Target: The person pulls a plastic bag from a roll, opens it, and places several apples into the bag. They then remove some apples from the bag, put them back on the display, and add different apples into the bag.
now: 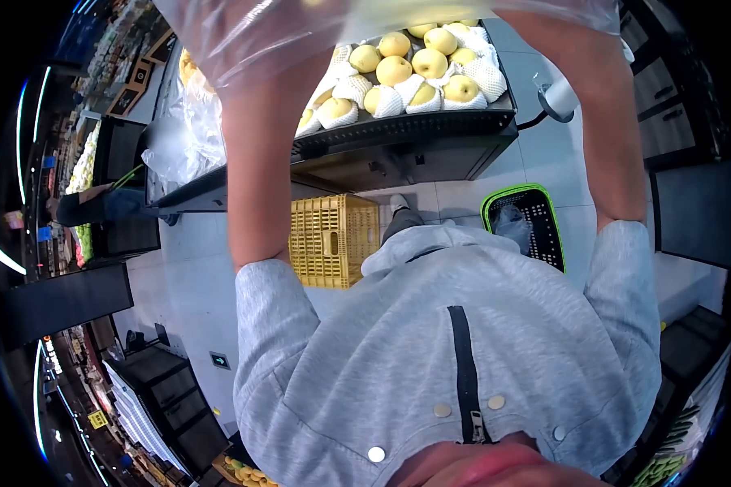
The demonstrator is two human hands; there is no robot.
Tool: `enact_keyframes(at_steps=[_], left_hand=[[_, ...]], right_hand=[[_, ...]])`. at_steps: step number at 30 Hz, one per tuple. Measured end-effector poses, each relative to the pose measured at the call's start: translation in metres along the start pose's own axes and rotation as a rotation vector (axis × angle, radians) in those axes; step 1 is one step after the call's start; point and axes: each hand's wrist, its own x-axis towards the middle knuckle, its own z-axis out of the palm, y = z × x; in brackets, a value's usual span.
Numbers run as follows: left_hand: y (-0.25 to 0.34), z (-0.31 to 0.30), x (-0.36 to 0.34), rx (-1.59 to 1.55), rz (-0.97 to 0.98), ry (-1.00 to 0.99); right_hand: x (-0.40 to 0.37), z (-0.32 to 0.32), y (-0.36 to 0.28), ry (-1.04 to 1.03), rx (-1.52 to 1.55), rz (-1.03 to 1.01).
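Both forearms reach up to the top edge of the head view, and my hands lie beyond it, so their fingers do not show. A clear plastic bag [414, 15] stretches across the top between the arms. It covers part of my left forearm and reaches over to the right one. Beneath it, yellow pears [394, 71] sit on a black display stand [406, 130], several wrapped in white foam nets [460, 101]. More clear plastic [188, 134] lies bunched on the stand, left of my left forearm.
A yellow plastic crate [333, 243] stands on the floor by my foot. To the right is a black shopping basket [536, 223] with a green rim and some clear plastic inside. Another person [97, 207] is at the far left near produce shelves. Dark cabinets [666, 97] line the right.
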Motion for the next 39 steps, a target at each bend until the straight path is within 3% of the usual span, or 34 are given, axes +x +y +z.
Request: enact_keyframes(at_steps=[2,4,5,8,10,12,13,14,15,18,20,22,23,24,25,26,27,28,30,32,34,36,38,39], left_hand=[[0.014,0.041,-0.022,0.23,-0.126,0.055],[0.024,0.092,-0.056,-0.104,-0.348,-0.164],[0.03,0.124,-0.09,0.015,-0.237,-0.192],[0.062,0.181,-0.187,-0.101,-0.315,-0.842],[0.07,0.177,-0.198,-0.22,-0.301,-1.19],[0.055,0.175,-0.187,-0.348,-0.197,-1.115],[0.051,0.153,-0.161,-0.237,-0.247,-1.049],[0.046,0.13,-0.13,-0.127,-0.292,-0.98],[0.035,0.121,-0.118,-0.06,-0.286,-0.634],[0.024,0.076,-0.068,0.04,-0.272,0.24],[0.016,0.097,-0.072,0.294,-0.2,0.256],[0.032,0.108,-0.086,-0.001,-0.251,0.124],[0.027,0.126,-0.103,-0.023,-0.28,-0.171],[0.022,0.148,-0.136,-0.129,-0.361,-0.544],[0.022,0.158,-0.151,-0.259,-0.427,-0.943],[0.024,0.159,-0.161,-0.336,-0.225,-1.091],[0.029,0.149,-0.151,-0.391,-0.145,-1.263],[0.028,0.149,-0.158,-0.424,-0.135,-1.096],[0.019,0.139,-0.14,-0.358,-0.372,-1.01],[0.01,0.133,-0.126,-0.031,-0.28,-0.261],[0.01,0.108,-0.092,0.017,-0.309,0.18],[0.021,0.104,-0.092,0.043,-0.337,0.075],[0.024,0.121,-0.104,0.044,-0.352,-0.139],[0.022,0.131,-0.119,-0.08,-0.324,-0.265]], right_hand=[[-0.014,0.01,-0.013,-0.012,-0.018,-0.022],[-0.062,0.035,-0.017,-0.279,-0.017,-0.023],[-0.097,0.048,-0.021,-0.466,-0.005,-0.01],[-0.193,0.05,-0.058,-1.21,0.021,0.118],[-0.19,0.041,-0.068,-1.635,0.095,0.122],[-0.169,0.049,-0.059,-1.594,0.098,0.041],[-0.156,0.05,-0.054,-1.582,0.106,0.002],[-0.136,0.049,-0.045,-1.242,0.098,-0.076],[-0.107,0.045,-0.04,-0.762,0.231,0.018],[-0.029,0.031,-0.039,-0.071,0.065,0.005],[-0.036,0.036,-0.05,-0.097,0.014,0.017],[-0.088,0.053,-0.048,-0.524,-0.011,0.005],[-0.119,0.063,-0.046,-0.726,-0.029,-0.008],[-0.146,0.067,-0.046,-1.007,0.061,0.103],[-0.171,0.076,-0.048,-1.474,0.153,0.255],[-0.159,0.062,-0.055,-1.661,0.34,0.303],[-0.158,0.061,-0.056,-1.655,0.356,0.228],[-0.155,0.062,-0.055,-1.648,0.371,0.154],[-0.14,0.067,-0.051,-1.15,0.12,0.095],[-0.096,0.068,-0.042,-0.666,0.152,0.154],[-0.063,0.082,-0.038,-0.134,-0.058,-0.032],[-0.059,0.082,-0.041,-0.115,-0.09,-0.046],[-0.092,0.069,-0.052,-0.617,0.051,0.094],[-0.125,0.076,-0.051,-0.715,0.027,0.027]])
